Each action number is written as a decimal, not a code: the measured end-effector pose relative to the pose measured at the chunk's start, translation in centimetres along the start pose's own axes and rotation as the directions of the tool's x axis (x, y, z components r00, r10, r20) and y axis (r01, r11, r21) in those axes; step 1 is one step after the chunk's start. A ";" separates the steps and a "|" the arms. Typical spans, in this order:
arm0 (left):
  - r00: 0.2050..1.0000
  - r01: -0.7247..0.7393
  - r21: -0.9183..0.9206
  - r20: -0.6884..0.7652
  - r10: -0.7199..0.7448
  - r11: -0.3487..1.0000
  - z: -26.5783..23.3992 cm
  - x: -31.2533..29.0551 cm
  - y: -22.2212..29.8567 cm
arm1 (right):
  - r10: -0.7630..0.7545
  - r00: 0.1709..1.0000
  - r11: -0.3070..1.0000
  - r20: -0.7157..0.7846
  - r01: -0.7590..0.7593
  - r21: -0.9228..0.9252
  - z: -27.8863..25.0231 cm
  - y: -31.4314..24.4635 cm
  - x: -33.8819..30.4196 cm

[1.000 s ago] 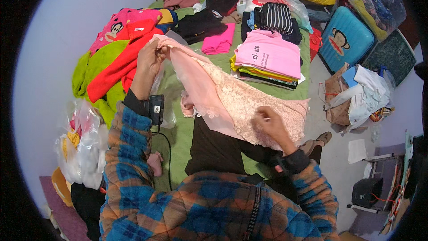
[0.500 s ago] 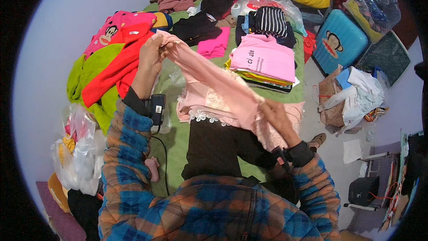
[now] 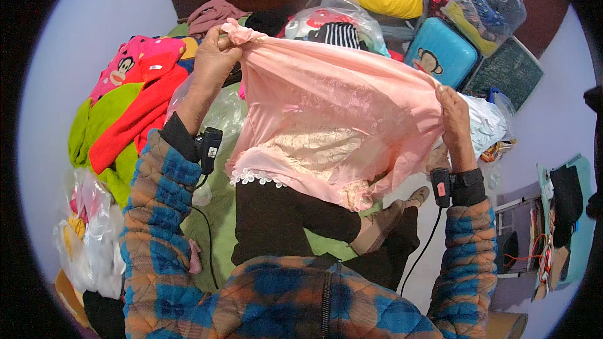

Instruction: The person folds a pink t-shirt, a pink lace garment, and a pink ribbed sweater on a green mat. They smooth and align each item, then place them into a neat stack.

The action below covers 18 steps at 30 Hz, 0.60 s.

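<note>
Pale-pink, lace-panelled fabric garment (image 3: 352, 81) spread wide, unfolded; bare left hand (image 3: 215, 56) and bare right hand (image 3: 453, 113) each pinched closed on its upper edge.

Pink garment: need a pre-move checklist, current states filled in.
1. Left hand has a grip on the pink garment: ok, pinching its upper left corner.
2. Right hand has a grip: ok, on the upper right edge.
3. Top edge held up between the hands: ok.
4. Fabric smooth all over: not ok, folds show and the lower part is bunched.
5. White flower trim off the dark trousers: cannot tell, it overlaps them in view.
6. Striped clothing behind fully visible: not ok, garment covers its lower part.
</note>
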State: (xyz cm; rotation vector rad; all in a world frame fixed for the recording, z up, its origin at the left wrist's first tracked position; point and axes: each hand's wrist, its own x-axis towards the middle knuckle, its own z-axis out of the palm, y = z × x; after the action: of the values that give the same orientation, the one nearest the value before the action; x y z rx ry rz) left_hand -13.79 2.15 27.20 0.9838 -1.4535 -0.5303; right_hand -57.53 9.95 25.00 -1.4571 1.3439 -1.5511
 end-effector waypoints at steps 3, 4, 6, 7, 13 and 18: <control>0.991 -0.120 0.223 -0.025 0.128 0.967 0.9 0.3 1.3 | -0.037 0.999 0.992 0.032 0.041 -0.122 -2.3 -2.7 0.8; 0.989 -0.144 0.120 -0.021 0.148 0.982 1.1 0.8 1.8 | -0.094 0.996 0.982 0.005 0.094 -0.166 -2.6 -3.3 1.1; 0.995 -0.099 0.021 -0.029 0.100 0.995 1.3 1.7 2.9 | -0.233 0.972 0.925 0.016 0.227 -0.304 -3.6 -4.8 1.5; 0.993 -0.110 -0.061 -0.059 0.107 0.992 1.4 2.5 3.5 | -0.253 0.967 0.895 -0.016 0.228 -0.384 -3.9 -5.5 2.3; 0.916 -0.225 0.244 -0.277 0.290 0.943 -0.2 8.8 8.6 | -0.566 0.801 0.731 -0.196 0.378 -0.568 -8.0 -13.0 5.3; 0.827 -0.562 -0.333 -0.209 0.523 0.757 1.1 10.3 14.4 | -0.774 0.531 0.586 -0.345 0.394 -0.708 -11.8 -19.5 4.9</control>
State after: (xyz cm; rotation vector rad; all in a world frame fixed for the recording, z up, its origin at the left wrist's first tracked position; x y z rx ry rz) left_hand -17.49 1.17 44.48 0.2402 -1.3903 -0.3027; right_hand -65.98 14.22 46.33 -2.0414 1.9122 -2.4339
